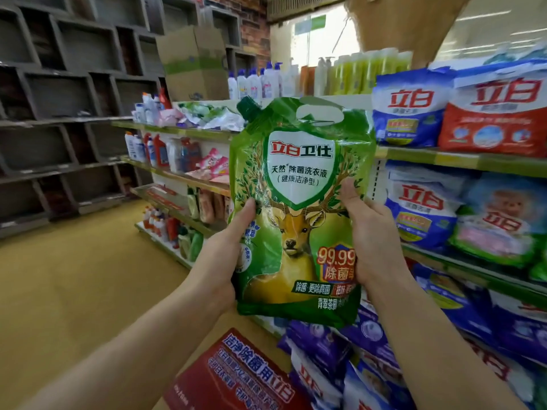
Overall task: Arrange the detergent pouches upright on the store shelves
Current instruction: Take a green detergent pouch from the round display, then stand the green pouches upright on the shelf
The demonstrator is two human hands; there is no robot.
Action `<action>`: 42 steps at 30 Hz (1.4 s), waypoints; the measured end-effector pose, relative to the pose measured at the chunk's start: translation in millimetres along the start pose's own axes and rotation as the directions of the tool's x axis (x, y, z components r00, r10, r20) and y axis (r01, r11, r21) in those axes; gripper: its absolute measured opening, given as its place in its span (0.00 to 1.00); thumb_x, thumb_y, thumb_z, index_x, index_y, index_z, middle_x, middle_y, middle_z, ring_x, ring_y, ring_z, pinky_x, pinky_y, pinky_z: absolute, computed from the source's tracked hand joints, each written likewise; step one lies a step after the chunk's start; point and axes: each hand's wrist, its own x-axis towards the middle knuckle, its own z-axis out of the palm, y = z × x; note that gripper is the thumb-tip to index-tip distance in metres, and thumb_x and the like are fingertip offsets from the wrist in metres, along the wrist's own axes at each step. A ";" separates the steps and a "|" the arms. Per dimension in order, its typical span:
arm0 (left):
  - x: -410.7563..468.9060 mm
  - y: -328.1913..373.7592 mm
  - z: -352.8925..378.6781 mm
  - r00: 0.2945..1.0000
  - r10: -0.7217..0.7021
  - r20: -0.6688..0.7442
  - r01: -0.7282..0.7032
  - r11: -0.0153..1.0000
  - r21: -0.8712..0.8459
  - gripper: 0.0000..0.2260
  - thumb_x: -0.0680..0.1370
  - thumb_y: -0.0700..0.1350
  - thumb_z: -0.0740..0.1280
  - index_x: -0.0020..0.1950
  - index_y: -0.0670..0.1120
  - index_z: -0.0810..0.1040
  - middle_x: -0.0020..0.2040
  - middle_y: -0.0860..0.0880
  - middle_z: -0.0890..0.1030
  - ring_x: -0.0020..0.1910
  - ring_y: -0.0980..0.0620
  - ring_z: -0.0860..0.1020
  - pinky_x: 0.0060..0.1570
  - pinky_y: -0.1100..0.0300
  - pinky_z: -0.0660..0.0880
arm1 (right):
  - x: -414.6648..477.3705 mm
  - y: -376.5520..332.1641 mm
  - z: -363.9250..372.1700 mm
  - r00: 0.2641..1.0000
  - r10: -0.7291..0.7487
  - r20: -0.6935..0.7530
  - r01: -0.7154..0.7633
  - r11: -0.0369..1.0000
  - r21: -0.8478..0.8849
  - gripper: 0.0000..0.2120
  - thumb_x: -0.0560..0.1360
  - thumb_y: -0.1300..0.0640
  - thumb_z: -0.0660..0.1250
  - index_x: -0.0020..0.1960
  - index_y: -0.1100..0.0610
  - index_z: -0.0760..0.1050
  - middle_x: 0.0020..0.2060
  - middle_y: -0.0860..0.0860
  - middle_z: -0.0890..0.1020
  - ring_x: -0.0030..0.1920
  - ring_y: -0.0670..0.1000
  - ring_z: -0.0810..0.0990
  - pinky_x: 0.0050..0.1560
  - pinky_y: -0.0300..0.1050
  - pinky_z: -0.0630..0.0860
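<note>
Head view shows a green detergent pouch [299, 208] held upright in mid-air at the centre of the picture, spout cap at 11 o'clock and the carry-handle cutout at 12. The left hand [225, 255] clasps its left edge, thumb pressed flat on the front and the other fingers hidden behind. The right hand [370, 232] clasps the right edge the same way, thumb on the front near the shield label. Both hands are closed on the pouch, which touches no shelf.

By my judgement the task is partway at best: this pouch is not yet placed, and no row of matching green pouches standing upright is plainly visible. At 10 o'clock, on the top shelf [177, 130] of the far gondola, a heap of green and white bags [213, 115] lies slumped rather than upright; whether they are the same product is too blurred to tell. That heap probably remains to be sorted.

From 1 to 4 o'clock the near shelves [461, 161] are packed with blue and red washing-powder bags [414, 110], mostly leaning. Purple bags [322, 338] lie piled at 5 o'clock beside a red carton [236, 371]. At 9 o'clock grey wall cubbies [59, 84] stand over a tan floor [74, 276], and a cardboard box [192, 63] sits at 11 o'clock.
</note>
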 end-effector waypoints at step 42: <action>501.0 83.4 47.5 0.771 -0.196 0.606 0.097 0.976 0.194 0.18 0.71 0.60 0.67 0.44 0.45 0.83 0.40 0.45 0.87 0.37 0.48 0.85 0.38 0.55 0.81 | 403.0 62.4 60.2 0.790 -0.317 -0.525 0.118 0.919 -0.377 0.17 0.74 0.45 0.65 0.44 0.61 0.72 0.28 0.51 0.79 0.18 0.42 0.76 0.18 0.32 0.72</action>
